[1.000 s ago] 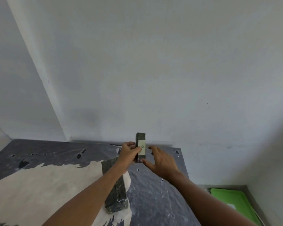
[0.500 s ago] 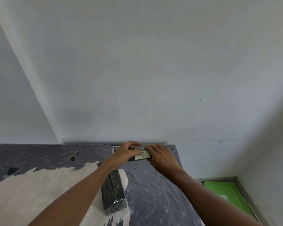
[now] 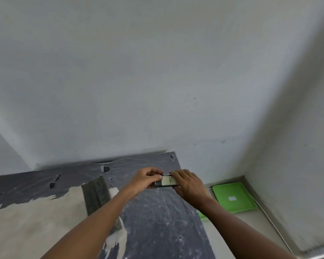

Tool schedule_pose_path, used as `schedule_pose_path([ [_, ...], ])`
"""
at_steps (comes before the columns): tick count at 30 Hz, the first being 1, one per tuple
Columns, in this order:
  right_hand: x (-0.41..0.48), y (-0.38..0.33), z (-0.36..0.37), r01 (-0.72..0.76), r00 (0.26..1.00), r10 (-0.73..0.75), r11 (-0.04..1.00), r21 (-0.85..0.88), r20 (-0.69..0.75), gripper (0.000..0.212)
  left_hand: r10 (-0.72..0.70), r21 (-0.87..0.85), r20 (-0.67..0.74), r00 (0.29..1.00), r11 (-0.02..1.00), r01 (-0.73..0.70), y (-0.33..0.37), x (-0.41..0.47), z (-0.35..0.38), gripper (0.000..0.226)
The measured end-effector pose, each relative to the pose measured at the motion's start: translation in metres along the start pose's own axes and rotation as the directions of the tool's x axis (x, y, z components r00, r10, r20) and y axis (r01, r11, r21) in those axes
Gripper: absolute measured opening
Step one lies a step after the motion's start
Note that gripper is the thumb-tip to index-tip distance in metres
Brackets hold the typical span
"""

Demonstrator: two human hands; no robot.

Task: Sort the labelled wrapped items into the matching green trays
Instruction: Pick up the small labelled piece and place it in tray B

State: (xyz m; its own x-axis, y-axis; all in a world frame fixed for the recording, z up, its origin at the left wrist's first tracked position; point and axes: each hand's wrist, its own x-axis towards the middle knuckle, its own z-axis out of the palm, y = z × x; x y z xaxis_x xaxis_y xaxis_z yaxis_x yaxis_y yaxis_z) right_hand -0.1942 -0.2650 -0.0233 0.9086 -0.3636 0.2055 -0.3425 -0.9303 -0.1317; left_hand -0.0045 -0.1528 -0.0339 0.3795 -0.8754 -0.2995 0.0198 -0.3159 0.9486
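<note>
- Nearest, a second dark wrapped item lies on the tabletop, partly hidden under the left arm.
- Farther out, the left hand and right hand both hold a dark wrapped item by its ends, low over the tabletop.
- Its label shows a "B".
- To the right, lower down, sits a green tray with a small white tag I cannot read.
- I think the label is being read. Next, carry it to the tray marked B.

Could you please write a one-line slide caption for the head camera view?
Both hands, left and right, hold a dark wrapped item labelled "B" over the table; a green tray waits right.
</note>
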Motion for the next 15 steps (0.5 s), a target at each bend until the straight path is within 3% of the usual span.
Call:
schedule_pose_path([
  [7,-0.083,0.122,-0.025,-0.044,0.998,0.045,0.999,-0.017,0.048,0.043,-0.059,0.055,-0.022,0.998,0.997,0.060,0.014,0.033,0.144,0.018],
  [15,-0.200,0.268,-0.046,-0.171,0.971,0.177,0.984,-0.052,0.160,0.046,-0.085,0.340,-0.047,0.995,0.935,0.096,-0.005,0.061,0.310,0.026],
])
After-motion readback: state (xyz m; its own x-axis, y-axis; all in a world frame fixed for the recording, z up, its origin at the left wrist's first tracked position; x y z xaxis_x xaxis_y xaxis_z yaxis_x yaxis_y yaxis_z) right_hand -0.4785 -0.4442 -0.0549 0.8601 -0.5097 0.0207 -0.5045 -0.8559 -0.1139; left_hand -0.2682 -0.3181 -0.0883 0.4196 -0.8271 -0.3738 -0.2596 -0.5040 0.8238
